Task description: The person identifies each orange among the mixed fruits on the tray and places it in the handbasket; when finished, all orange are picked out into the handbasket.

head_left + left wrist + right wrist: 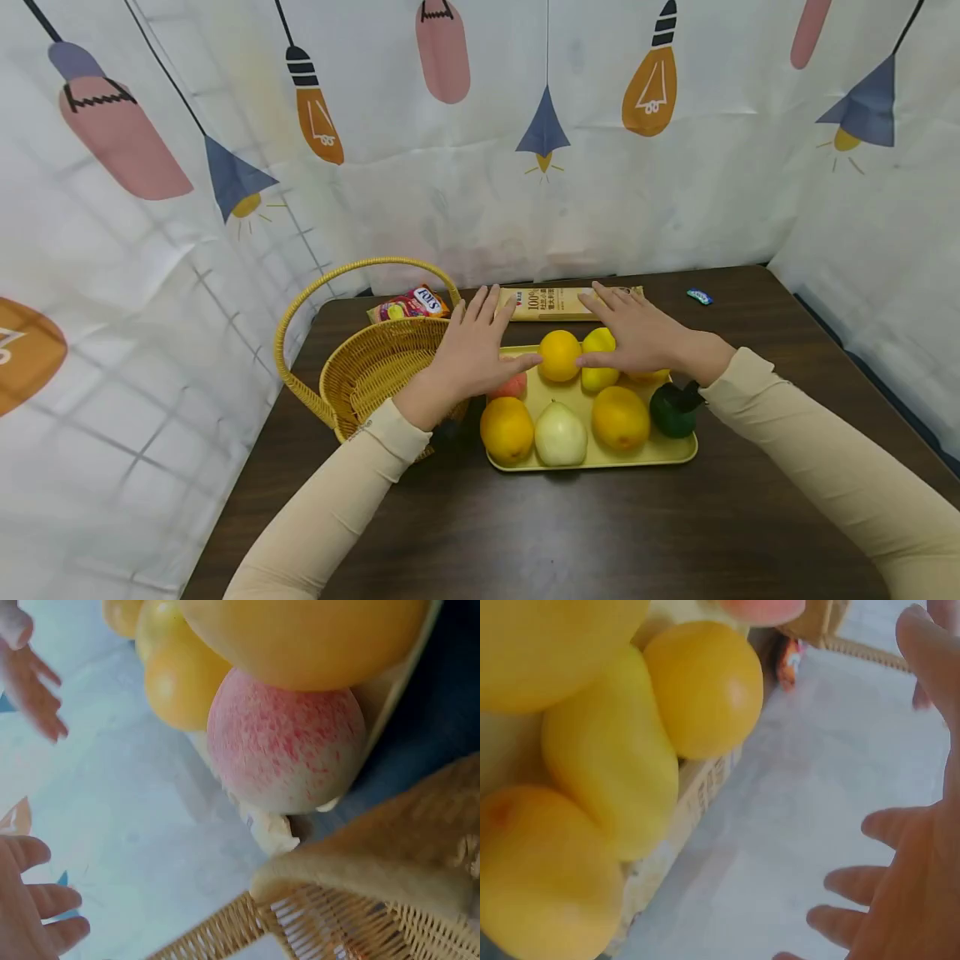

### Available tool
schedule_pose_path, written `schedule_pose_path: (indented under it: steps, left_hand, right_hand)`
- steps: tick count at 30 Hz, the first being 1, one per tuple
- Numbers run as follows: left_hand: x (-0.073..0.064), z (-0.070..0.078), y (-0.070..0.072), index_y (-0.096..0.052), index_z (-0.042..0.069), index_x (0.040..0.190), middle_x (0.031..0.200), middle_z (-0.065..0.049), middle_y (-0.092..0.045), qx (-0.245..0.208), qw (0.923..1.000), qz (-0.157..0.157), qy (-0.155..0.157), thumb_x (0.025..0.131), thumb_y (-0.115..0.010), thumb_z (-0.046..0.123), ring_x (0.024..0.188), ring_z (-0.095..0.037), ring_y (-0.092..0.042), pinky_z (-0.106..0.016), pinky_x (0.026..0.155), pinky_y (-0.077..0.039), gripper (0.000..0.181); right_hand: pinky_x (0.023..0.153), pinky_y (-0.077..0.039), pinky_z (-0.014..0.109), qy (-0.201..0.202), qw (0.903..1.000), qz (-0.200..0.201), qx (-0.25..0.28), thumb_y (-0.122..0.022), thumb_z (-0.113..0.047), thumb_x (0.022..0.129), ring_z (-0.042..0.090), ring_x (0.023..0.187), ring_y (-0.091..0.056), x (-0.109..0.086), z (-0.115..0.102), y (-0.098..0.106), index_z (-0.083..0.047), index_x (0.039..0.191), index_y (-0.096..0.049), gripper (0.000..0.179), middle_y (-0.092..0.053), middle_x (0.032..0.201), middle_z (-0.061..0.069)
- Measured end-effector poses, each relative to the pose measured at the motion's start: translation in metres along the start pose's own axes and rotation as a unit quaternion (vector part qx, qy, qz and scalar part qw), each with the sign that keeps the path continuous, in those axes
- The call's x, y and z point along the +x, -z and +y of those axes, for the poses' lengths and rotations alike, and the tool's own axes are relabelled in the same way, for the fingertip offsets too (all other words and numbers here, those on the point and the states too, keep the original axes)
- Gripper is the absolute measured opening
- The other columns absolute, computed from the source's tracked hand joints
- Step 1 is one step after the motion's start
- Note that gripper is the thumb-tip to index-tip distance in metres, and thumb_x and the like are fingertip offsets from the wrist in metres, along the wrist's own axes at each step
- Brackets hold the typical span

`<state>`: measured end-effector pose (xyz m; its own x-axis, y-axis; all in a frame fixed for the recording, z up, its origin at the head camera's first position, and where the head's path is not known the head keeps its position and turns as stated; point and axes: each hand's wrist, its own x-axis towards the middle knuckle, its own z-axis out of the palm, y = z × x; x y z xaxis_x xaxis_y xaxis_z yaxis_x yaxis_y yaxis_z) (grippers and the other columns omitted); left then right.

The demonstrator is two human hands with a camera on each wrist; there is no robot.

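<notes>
My left hand (474,350) hovers with fingers spread between the basket and the left end of a yellow tray (581,402). Over the tray's back right is my right hand (641,333), fingers also spread; neither hand holds anything. On the tray are an orange (559,356), a yellow pear-shaped fruit (600,379), a pale green round fruit (561,435), a yellow-orange fruit (621,418), another orange fruit (507,431) and a dark green fruit (672,412). A pink-speckled peach (285,742) shows fully in the left wrist view; my left hand partly covers it from above.
A wicker basket (333,367) with a tall handle stands left of the tray. Behind it lies a red candy bag (411,305). A long beige packet (547,305) lies behind the tray, and a small blue-green wrapper (699,297) at the back right. A printed curtain surrounds the dark table (450,533).
</notes>
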<state>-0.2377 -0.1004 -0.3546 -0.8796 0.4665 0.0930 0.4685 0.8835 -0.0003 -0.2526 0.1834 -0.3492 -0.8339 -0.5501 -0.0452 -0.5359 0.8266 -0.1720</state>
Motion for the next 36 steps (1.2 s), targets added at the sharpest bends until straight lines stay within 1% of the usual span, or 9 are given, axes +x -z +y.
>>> schedule_pose_path:
  steps: [11,14,17,20,22,28,31,33,36]
  left_hand:
    - [-0.051,-0.024,0.013,-0.038,0.015,0.150,0.156,-0.010,-0.032,-0.071,0.9906,0.117,0.001,0.092,-0.047,0.067,0.144,-0.030,-0.027,-0.050,0.115,-0.023,0.079]
    - [-0.068,-0.033,0.015,-0.051,0.011,0.142,0.147,-0.011,-0.045,-0.095,0.9768,0.192,-0.003,0.094,-0.057,0.053,0.136,-0.031,-0.040,-0.049,0.110,-0.032,0.064]
    - [-0.085,-0.044,0.016,-0.060,0.008,0.131,0.136,-0.013,-0.056,-0.116,0.9514,0.285,-0.009,0.093,-0.065,0.037,0.126,-0.031,-0.050,-0.049,0.103,-0.040,0.049]
    - [-0.101,-0.055,0.016,-0.066,0.004,0.121,0.126,-0.014,-0.063,-0.137,0.9124,0.386,-0.003,0.092,-0.064,0.029,0.118,-0.031,-0.056,-0.048,0.098,-0.044,0.038]
    - [-0.111,-0.062,0.016,-0.069,0.001,0.114,0.120,-0.015,-0.066,-0.154,0.8757,0.458,0.003,0.094,-0.061,0.028,0.112,-0.033,-0.059,-0.046,0.095,-0.045,0.034]
    - [-0.133,-0.071,0.015,-0.070,-0.005,0.092,0.101,-0.021,-0.067,-0.197,0.7211,0.662,0.054,0.090,-0.059,0.021,0.087,-0.038,-0.057,-0.027,0.077,-0.041,0.029]
    - [-0.139,-0.073,0.012,-0.066,-0.006,0.093,0.100,-0.019,-0.062,-0.201,0.6621,0.714,0.105,0.083,-0.057,0.015,0.088,-0.031,-0.049,-0.025,0.073,-0.032,0.025]
    - [-0.141,-0.074,0.009,-0.063,-0.005,0.098,0.103,-0.016,-0.058,-0.206,0.6448,0.724,0.134,0.080,-0.057,0.013,0.096,-0.026,-0.046,-0.025,0.076,-0.031,0.026]
    - [-0.145,-0.076,0.003,-0.057,-0.006,0.109,0.113,-0.011,-0.053,-0.233,0.6536,0.702,0.158,0.079,-0.057,0.005,0.104,-0.025,-0.044,-0.027,0.082,-0.031,0.033]
  right_hand:
    - [0.104,-0.028,0.065,-0.052,0.9972,0.006,0.052,-0.059,-0.065,0.086,0.047,0.141,-0.023,-0.020,0.034,-0.006,-0.012,0.156,-0.023,0.095,-0.017,0.159,0.022]
    - [0.103,-0.030,0.065,-0.061,0.9955,0.006,0.072,-0.062,-0.057,0.089,0.048,0.138,-0.027,-0.025,0.043,-0.009,-0.010,0.154,-0.027,0.088,-0.019,0.158,0.025]
    - [0.103,-0.031,0.065,-0.065,0.9931,0.015,0.096,-0.064,-0.052,0.090,0.049,0.136,-0.031,-0.030,0.054,-0.015,-0.006,0.152,-0.031,0.084,-0.025,0.155,0.027]
    - [0.103,-0.031,0.064,-0.063,0.9908,0.024,0.117,-0.066,-0.048,0.090,0.049,0.135,-0.032,-0.033,0.064,-0.022,-0.002,0.150,-0.034,0.082,-0.031,0.151,0.029]
    - [0.103,-0.031,0.064,-0.060,0.9891,0.024,0.132,-0.068,-0.046,0.090,0.049,0.134,-0.032,-0.035,0.070,-0.028,0.000,0.149,-0.036,0.082,-0.034,0.149,0.029]
    - [0.097,-0.040,0.059,-0.047,0.9847,0.010,0.167,-0.070,-0.045,0.088,0.044,0.123,-0.047,-0.039,0.084,-0.048,0.002,0.147,-0.037,0.083,-0.041,0.143,0.029]
    - [0.093,-0.043,0.056,-0.041,0.9816,0.007,0.186,-0.073,-0.044,0.086,0.039,0.116,-0.053,-0.040,0.088,-0.055,0.001,0.149,-0.034,0.087,-0.044,0.141,0.028]
    - [0.091,-0.044,0.055,-0.039,0.9797,0.006,0.197,-0.075,-0.043,0.084,0.037,0.113,-0.053,-0.039,0.090,-0.059,0.000,0.150,-0.031,0.090,-0.044,0.140,0.028]
    - [0.089,-0.045,0.054,-0.032,0.9794,0.007,0.199,-0.077,-0.042,0.083,0.036,0.111,-0.054,-0.037,0.092,-0.064,0.000,0.150,-0.029,0.093,-0.044,0.138,0.028]
